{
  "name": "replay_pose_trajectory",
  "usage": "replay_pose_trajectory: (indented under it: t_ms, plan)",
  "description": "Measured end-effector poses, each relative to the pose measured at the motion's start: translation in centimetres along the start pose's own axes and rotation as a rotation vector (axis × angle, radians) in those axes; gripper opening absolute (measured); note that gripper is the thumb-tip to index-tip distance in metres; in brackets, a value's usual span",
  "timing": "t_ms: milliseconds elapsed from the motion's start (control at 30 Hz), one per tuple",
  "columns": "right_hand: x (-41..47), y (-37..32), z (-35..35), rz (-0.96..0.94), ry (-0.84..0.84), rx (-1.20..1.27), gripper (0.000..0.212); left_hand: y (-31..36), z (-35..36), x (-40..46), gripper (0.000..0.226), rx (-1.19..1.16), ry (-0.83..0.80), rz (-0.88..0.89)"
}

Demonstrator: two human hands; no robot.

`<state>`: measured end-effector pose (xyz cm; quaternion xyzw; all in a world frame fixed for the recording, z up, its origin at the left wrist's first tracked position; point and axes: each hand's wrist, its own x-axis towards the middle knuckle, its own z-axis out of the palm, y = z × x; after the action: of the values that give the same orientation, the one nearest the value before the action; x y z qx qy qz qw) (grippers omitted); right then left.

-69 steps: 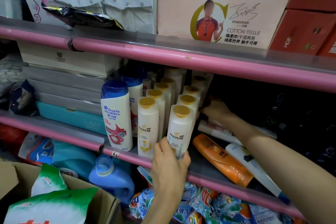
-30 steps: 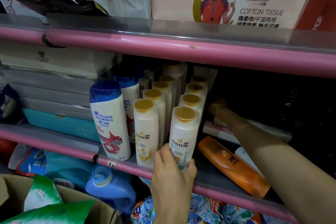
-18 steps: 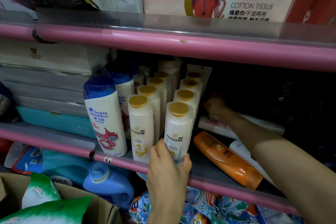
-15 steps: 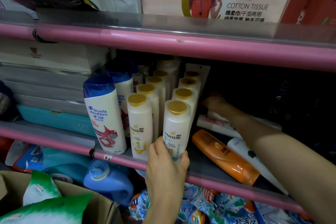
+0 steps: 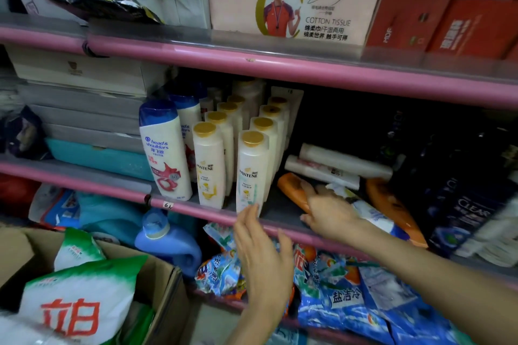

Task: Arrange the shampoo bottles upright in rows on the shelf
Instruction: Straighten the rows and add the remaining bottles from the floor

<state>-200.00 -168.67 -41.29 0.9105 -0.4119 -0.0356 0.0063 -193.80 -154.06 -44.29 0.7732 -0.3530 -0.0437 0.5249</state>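
Below the front Pantene bottle [image 5: 250, 171], left hand [image 5: 263, 255] spread; right hand [image 5: 330, 211] seemingly flat on orange bottle [image 5: 294, 190].

dim, soft indoor light from the front; the shelf [image 5: 280, 213] recess falls into deep shadow at right. edges bow and smear with blur.

From my head the one wide-angle camera looks forward and slightly down, close to the pink-edged shelf [image 5: 280, 216] at about arm's reach, its middle tier filling the centre, the tier above across the top, the lower goods and my forearms along the bottom edge
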Motion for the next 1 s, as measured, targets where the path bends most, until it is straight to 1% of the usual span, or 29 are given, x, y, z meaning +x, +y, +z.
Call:
replay_pose_trajectory:
  t_ms: [67,133,200,233,300,333,367,433,467,500,567,600,700,800,867,933,967,1000]
  plan:
    - [0.0,-0.4,-0.1,0.002,0.032,-0.1,0.078,0.1,0.3,-0.6,0.059,0.042,-0.098,0.023]
    - [0.3,-0.6,-0.3,0.005,0.006,-0.12,0.082,0.3,0.3,-0.8,0.062,0.06,-0.184,0.041]
    - [0.5,-0.6,-0.7,0.007,-0.013,-0.033,0.085,0.4,0.3,-0.8,0.069,0.061,-0.262,0.058]
    - [0.7,-0.5,-1.1,0.017,-0.013,0.052,0.086,0.5,0.4,-0.7,0.072,0.059,-0.303,0.075]
    - [0.9,-0.3,-2.0,0.044,-0.004,0.278,0.083,0.8,0.5,-0.4,0.079,0.058,-0.375,0.117]
    - [1.0,0.0,-2.5,0.077,-0.001,0.438,0.077,1.1,0.5,-0.1,0.081,0.059,-0.399,0.143]
    - [1.0,0.1,-3.1,0.152,-0.031,0.644,0.068,1.5,0.5,0.3,0.082,0.056,-0.417,0.173]
    - [0.5,0.3,-4.1,0.376,-0.224,1.11,0.052,2.5,0.3,1.2,0.081,0.032,-0.435,0.243]
    - [0.2,0.4,-4.6,0.458,-0.318,1.296,0.048,3.0,0.2,1.7,0.081,0.025,-0.444,0.273]
    - [-0.2,0.6,-5.0,0.509,-0.379,1.443,0.044,3.5,0.0,2.3,0.08,0.024,-0.459,0.294]
    - [-0.7,0.9,-5.9,0.559,-0.418,1.705,0.037,4.3,-0.5,3.5,0.075,0.028,-0.494,0.325]
    - [-1.0,1.0,-6.2,0.569,-0.418,1.788,0.036,4.8,-0.8,4.1,0.071,0.039,-0.495,0.351]
    - [-1.4,0.7,-6.5,0.591,-0.456,1.933,0.039,6.2,-1.7,6.4,0.056,0.12,-0.46,0.454]
    - [-1.2,0.3,-5.9,0.607,-0.492,1.993,0.043,7.4,-2.5,9.1,0.048,0.245,-0.494,0.545]
    - [-1.3,0.1,-5.6,0.607,-0.482,1.98,0.041,8.0,-3.1,10.6,0.047,0.33,-0.513,0.582]
    - [-1.4,0.4,-5.2,0.58,-0.494,1.956,0.041,8.6,-3.3,11.9,0.051,0.469,-0.508,0.643]
    - [-1.5,0.4,-5.0,0.555,-0.47,1.895,0.038,8.8,-3.6,12.4,0.052,0.539,-0.495,0.682]
    - [-1.6,0.4,-4.8,0.512,-0.418,1.76,0.034,9.0,-3.8,12.8,0.052,0.602,-0.483,0.722]
